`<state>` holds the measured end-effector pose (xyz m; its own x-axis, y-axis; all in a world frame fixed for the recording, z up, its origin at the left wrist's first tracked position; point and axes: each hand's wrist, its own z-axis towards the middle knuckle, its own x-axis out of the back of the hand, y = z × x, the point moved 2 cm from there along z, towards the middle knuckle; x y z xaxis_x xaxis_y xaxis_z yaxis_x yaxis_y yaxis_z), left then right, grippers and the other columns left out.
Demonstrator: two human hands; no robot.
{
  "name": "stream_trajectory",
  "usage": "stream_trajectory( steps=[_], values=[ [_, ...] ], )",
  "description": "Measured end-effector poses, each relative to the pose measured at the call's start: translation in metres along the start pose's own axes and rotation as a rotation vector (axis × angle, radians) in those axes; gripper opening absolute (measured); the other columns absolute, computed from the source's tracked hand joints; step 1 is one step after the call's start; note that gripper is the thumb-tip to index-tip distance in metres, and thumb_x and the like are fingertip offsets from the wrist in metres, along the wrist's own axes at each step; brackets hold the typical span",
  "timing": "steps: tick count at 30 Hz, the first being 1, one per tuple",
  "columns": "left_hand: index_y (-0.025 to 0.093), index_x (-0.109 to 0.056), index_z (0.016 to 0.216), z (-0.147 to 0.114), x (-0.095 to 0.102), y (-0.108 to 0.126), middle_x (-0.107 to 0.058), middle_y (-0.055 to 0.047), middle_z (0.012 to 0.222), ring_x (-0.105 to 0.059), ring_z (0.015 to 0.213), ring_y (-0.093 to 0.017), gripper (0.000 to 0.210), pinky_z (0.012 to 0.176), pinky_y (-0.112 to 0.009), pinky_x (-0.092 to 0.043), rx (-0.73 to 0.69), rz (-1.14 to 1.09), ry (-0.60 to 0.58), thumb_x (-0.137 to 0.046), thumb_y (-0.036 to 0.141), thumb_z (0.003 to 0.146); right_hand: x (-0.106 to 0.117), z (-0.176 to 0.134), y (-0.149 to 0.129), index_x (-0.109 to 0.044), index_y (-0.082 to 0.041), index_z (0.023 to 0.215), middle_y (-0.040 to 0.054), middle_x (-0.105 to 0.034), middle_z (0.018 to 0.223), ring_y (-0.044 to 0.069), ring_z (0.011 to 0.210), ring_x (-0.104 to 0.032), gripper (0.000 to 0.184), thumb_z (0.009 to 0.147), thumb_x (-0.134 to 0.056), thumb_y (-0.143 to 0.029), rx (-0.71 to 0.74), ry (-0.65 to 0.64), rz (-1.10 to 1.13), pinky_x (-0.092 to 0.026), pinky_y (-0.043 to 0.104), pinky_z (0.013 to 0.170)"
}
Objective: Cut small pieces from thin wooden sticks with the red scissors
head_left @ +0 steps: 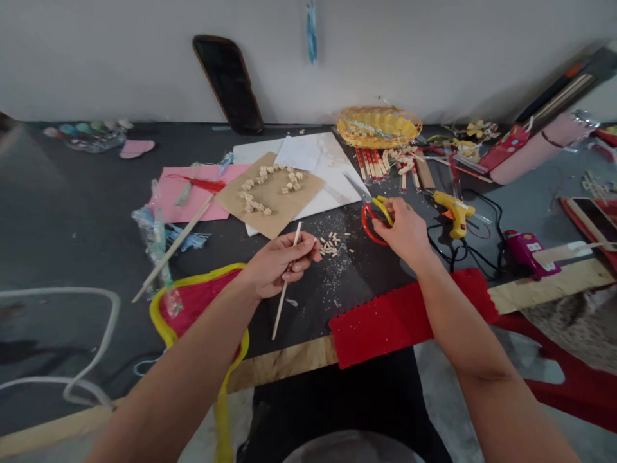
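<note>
My left hand [284, 262] is closed around a thin wooden stick [279, 312], which slants down toward the table's front edge. Just right of its fingertips lies a small pile of cut wooden bits [331, 244] amid pale dust. My right hand [403, 231] has its fingers at the yellow and red handles of a pair of scissors [357, 186], whose blades point up and left over the white board's corner. Beyond my left hand, clusters of short wooden pieces [255, 204] form a curve on a brown card [231, 198].
A yellow basket [380, 132] and red-ended sticks [370, 164] stand at the back. To the right are a yellow glue gun [456, 212], its dark cable and a pink bottle [540, 151]. Red felt [385, 318] lies along the front edge. A phone [229, 83] leans on the wall.
</note>
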<state>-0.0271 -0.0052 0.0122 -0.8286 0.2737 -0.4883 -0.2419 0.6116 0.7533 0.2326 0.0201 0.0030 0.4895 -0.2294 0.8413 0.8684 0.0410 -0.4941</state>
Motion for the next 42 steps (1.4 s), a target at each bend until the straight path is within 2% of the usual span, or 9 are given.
stream_trajectory(
  steps=[4, 7, 9, 11, 14, 17, 23, 30, 42],
  values=[
    [0.011, -0.058, 0.076, -0.001, 0.0, 0.001, -0.06, -0.002, 0.068, -0.034, 0.042, 0.0, 0.029, 0.031, -0.007, -0.021, -0.016, -0.006, 0.001, -0.079, 0.031, 0.073, 0.006, 0.002, -0.003, -0.044, -0.026, 0.117, 0.0064, -0.062, 0.104, 0.018, 0.08, -0.064, 0.041, 0.084, -0.059, -0.044, 0.022, 0.189, 0.544, -0.057, 0.037, 0.071],
    [0.012, -0.058, 0.076, -0.001, -0.001, 0.001, -0.06, -0.001, 0.067, -0.035, 0.042, -0.001, 0.031, 0.031, -0.008, -0.022, -0.023, -0.02, -0.014, -0.08, 0.032, 0.072, 0.007, -0.002, -0.013, -0.033, -0.033, 0.133, 0.0034, -0.061, 0.105, 0.017, 0.081, -0.062, 0.058, 0.084, -0.06, -0.048, 0.107, 0.118, 0.741, -0.058, 0.038, 0.072],
    [0.012, -0.057, 0.076, -0.002, -0.001, 0.001, -0.06, -0.001, 0.067, -0.036, 0.042, -0.001, 0.031, 0.031, -0.008, -0.022, -0.03, -0.034, -0.031, -0.08, 0.032, 0.072, 0.008, -0.009, -0.021, -0.029, -0.035, 0.141, 0.0033, -0.059, 0.106, 0.018, 0.081, -0.061, 0.076, 0.078, -0.069, -0.049, 0.168, 0.007, 0.679, -0.059, 0.039, 0.071],
    [0.012, -0.057, 0.075, -0.003, -0.001, 0.001, -0.061, -0.001, 0.066, -0.036, 0.042, -0.001, 0.03, 0.031, -0.008, -0.022, -0.041, -0.056, -0.047, -0.08, 0.031, 0.071, 0.009, -0.017, -0.031, -0.034, -0.032, 0.143, 0.0058, -0.058, 0.111, 0.021, 0.085, -0.061, 0.084, 0.072, -0.075, -0.049, 0.28, -0.092, 0.524, -0.059, 0.043, 0.075],
    [0.012, -0.057, 0.075, -0.004, 0.0, 0.003, -0.063, -0.002, 0.066, -0.037, 0.041, -0.001, 0.028, 0.03, -0.008, -0.021, -0.063, -0.093, -0.068, -0.08, 0.028, 0.071, 0.009, -0.029, -0.043, -0.045, -0.028, 0.139, 0.0095, -0.057, 0.119, 0.026, 0.103, -0.06, 0.078, 0.071, -0.077, -0.051, 0.472, -0.235, 0.319, -0.055, 0.045, 0.089],
    [0.013, -0.057, 0.079, -0.006, 0.002, 0.003, -0.064, -0.003, 0.066, -0.037, 0.04, -0.002, 0.027, 0.031, -0.009, -0.02, -0.086, -0.125, -0.084, -0.079, 0.025, 0.07, 0.007, -0.035, -0.051, -0.048, -0.027, 0.138, 0.0102, -0.059, 0.119, 0.028, 0.114, -0.058, 0.074, 0.074, -0.074, -0.054, 0.559, -0.311, 0.225, -0.052, 0.044, 0.095],
    [0.015, -0.054, 0.08, -0.006, 0.006, 0.0, -0.065, -0.004, 0.066, -0.039, 0.039, -0.003, 0.025, 0.032, -0.01, -0.019, -0.081, -0.143, -0.098, -0.076, 0.02, 0.071, 0.004, -0.037, -0.054, -0.049, -0.027, 0.137, 0.0109, -0.059, 0.124, 0.028, 0.116, -0.058, 0.074, 0.074, -0.072, -0.058, 0.566, -0.367, 0.177, -0.052, 0.043, 0.097],
    [0.013, -0.056, 0.079, -0.006, 0.006, 0.0, -0.064, -0.004, 0.066, -0.039, 0.039, -0.003, 0.023, 0.032, -0.011, -0.018, -0.077, -0.133, -0.093, -0.076, 0.02, 0.071, 0.006, -0.036, -0.056, -0.05, -0.026, 0.136, 0.0105, -0.06, 0.124, 0.027, 0.116, -0.059, 0.072, 0.074, -0.074, -0.053, 0.569, -0.404, 0.266, -0.05, 0.042, 0.099],
    [0.013, -0.056, 0.077, -0.007, 0.004, 0.001, -0.065, -0.004, 0.063, -0.039, 0.039, -0.003, 0.029, 0.033, -0.01, -0.021, -0.091, -0.111, -0.05, -0.081, 0.019, 0.064, 0.001, -0.037, -0.053, -0.051, -0.026, 0.137, 0.0105, -0.06, 0.127, 0.025, 0.115, -0.06, 0.073, 0.074, -0.073, -0.056, 0.577, -0.456, 0.328, -0.05, 0.041, 0.099]
  ],
)
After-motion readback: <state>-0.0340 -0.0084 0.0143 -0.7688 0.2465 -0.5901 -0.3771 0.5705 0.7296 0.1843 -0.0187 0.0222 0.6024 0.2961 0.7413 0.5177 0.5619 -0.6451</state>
